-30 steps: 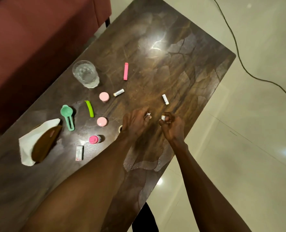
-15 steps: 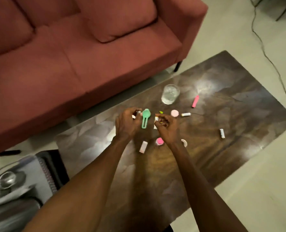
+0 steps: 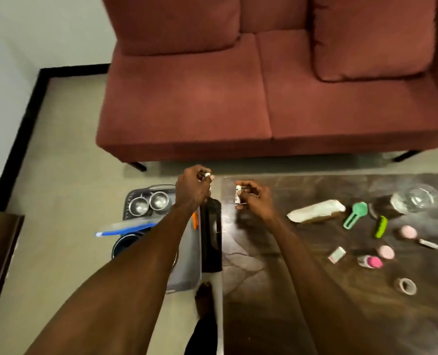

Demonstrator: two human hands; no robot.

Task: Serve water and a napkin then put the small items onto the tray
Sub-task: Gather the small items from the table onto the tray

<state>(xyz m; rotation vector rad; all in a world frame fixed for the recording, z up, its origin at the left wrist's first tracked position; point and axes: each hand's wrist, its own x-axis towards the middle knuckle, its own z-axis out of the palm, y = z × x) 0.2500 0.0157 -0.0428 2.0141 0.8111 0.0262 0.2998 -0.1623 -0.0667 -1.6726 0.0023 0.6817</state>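
Observation:
My left hand point(image 3: 193, 189) grips a small white-capped item above the grey tray point(image 3: 187, 275) on the floor, left of the dark table point(image 3: 276, 290). Over the table's left edge, my right hand point(image 3: 253, 198) holds a small white tube point(image 3: 237, 194). A glass of water point(image 3: 415, 198) stands at the far right, and the white napkin point(image 3: 315, 213) lies left of it. Still lying on the table are a green scoop point(image 3: 356, 215), a lime clip point(image 3: 381, 226), pink caps point(image 3: 408, 231), a pink-topped bottle point(image 3: 370, 261), a small white packet point(image 3: 337, 254) and a tape ring point(image 3: 405, 286).
A red sofa point(image 3: 264, 98) stands behind the table. On the tray sit two steel bowls point(image 3: 148, 203), a blue-edged lid point(image 3: 125, 228) and a dark pot point(image 3: 125, 245). A black object point(image 3: 211, 239) lies between tray and table. My foot point(image 3: 203, 301) is below it.
My view has swung left from the table to the tray on the floor. Both hands, each gripping a small item, have moved left toward the table's left end and the tray.

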